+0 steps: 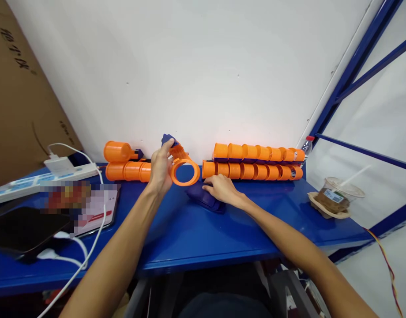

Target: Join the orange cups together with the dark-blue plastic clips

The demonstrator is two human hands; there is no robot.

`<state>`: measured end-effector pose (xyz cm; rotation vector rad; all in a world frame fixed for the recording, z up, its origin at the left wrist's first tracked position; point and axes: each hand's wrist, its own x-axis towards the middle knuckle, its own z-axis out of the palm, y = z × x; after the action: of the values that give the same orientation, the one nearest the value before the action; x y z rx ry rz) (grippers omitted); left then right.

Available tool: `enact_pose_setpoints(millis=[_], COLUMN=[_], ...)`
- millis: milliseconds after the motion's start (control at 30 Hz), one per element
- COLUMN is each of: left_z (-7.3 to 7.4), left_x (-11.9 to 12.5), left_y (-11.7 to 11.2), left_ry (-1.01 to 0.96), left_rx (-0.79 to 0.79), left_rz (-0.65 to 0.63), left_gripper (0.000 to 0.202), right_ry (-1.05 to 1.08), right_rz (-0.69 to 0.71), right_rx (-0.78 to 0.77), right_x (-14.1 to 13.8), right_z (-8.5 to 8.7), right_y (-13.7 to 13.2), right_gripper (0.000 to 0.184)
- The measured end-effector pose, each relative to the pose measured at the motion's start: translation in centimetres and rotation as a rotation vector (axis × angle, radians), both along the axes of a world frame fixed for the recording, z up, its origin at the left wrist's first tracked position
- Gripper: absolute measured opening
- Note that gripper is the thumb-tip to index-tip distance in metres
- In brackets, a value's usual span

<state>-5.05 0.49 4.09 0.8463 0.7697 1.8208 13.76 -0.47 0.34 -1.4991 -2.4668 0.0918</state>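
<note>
My left hand [161, 165] is closed around an orange plastic cylinder [185, 182], its round open end facing me. A dark blue piece [169, 140] sits at the upper end of it, by my thumb. My right hand [223, 189] is low over the table, its curled fingers on a dark blue plastic part [204, 197] lying flat; the fingertips are partly hidden. Just behind that hand runs a row of orange cylinders [234, 171], with a second row [249, 151] above it. More orange cylinders [132, 171] lie left of my left hand.
On the blue table [176, 238], a power strip [37, 181], a white charger [60, 165], a black phone [27, 229] and a tablet [97, 210] lie left, with a white cable crossing. A drink cup [337, 194] stands near the right edge. A white wall [203, 75] closes the back.
</note>
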Motion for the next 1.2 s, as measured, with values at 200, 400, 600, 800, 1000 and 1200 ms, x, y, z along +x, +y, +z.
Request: enact_pose_setpoints(millis=[200,400,600,800,1000,1200], left_z=[0.0,-0.2,-0.6,-1.2,-1.6,-2.0], left_x=[0.0,0.7,1.4,2.4,2.7,2.9], left_y=[-0.3,-0.6,-0.7,-0.8,-0.6,-0.4], left_ry=[0.017,0.084,0.133,0.153,0.174,0.231], left_rx=[-0.081,-0.183,-0.242,-0.208,-0.180,-0.109], left_rz=[-0.180,-0.342,-0.416,-0.428,-0.364,-0.285], left_gripper=[0.035,0.032,0.034,0.036,0.038,0.045], right_ry=[0.395,0.518,0.249,0.133,0.093,0.080], right_rz=[-0.015,-0.176,-0.191,-0.159,-0.111,-0.074], right_rx=[0.101,0.283,0.433,0.471,0.451,0.455], right_x=[2.5,3.6,2.6,2.5,2.2,2.0], right_z=[0.5,0.7,0.5,0.2,0.4,0.4], right_y=[1.4,0.9,-0.8,-1.1,-1.6,-1.9], right_gripper=[0.016,0.015,0.033,0.038,0.040,0.039])
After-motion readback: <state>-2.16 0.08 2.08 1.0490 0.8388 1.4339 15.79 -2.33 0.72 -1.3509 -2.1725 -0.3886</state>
